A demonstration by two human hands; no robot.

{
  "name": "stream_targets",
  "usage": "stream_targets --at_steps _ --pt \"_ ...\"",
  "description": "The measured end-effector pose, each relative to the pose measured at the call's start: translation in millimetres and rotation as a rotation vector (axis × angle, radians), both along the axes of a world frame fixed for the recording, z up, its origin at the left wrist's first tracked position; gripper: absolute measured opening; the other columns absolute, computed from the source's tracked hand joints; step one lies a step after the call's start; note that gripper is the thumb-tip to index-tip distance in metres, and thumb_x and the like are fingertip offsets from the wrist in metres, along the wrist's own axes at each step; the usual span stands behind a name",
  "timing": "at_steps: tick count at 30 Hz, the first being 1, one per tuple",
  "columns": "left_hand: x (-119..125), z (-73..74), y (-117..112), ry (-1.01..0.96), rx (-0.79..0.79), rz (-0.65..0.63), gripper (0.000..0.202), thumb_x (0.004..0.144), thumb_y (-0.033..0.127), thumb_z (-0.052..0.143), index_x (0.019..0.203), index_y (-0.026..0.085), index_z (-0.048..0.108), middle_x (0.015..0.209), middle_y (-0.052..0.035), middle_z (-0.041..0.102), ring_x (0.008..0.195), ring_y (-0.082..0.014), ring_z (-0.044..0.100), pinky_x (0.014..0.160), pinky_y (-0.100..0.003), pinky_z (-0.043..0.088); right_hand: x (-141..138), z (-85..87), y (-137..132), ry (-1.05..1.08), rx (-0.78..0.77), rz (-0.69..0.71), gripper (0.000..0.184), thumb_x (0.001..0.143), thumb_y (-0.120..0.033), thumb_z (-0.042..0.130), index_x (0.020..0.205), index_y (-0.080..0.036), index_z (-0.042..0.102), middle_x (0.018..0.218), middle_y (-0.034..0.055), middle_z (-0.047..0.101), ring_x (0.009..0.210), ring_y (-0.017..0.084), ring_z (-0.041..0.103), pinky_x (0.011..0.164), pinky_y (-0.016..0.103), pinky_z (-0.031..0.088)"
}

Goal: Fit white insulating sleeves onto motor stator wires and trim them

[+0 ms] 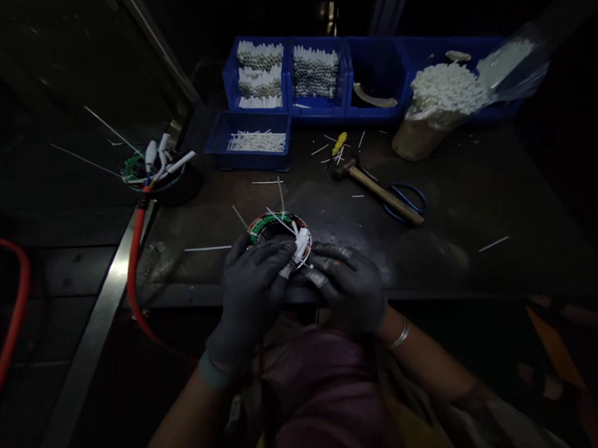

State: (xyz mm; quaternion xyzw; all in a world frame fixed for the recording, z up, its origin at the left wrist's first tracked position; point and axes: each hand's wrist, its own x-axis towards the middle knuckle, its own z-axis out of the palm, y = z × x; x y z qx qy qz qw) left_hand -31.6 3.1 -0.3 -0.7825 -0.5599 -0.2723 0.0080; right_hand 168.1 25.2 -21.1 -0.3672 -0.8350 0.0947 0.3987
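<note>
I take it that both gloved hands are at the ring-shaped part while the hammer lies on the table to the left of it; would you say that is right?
Not quite: the head view shows the hammer on the table to the right of the ring-shaped part. The gloved left hand and right hand are both at that part, as you say.
</note>
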Motion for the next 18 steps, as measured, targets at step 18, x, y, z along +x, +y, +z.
stream_targets --at_steps 18 --pt "-19 -8.9 0 -0.143 -0.134 -0.101 0.031 0.102 0.021 0.045 0.125 0.019 0.066 0.128 -0.0098 0.075 0.121 -0.0258 0.068 0.118 -0.055 0.037 -11 34.0 36 -0.398 0.148 0.304 0.023 0.101 -0.022 0.053 0.088 -0.016 0.071 0.089 0.0088 0.073 0.074 0.021 0.057 0.069 0.036 0.039"
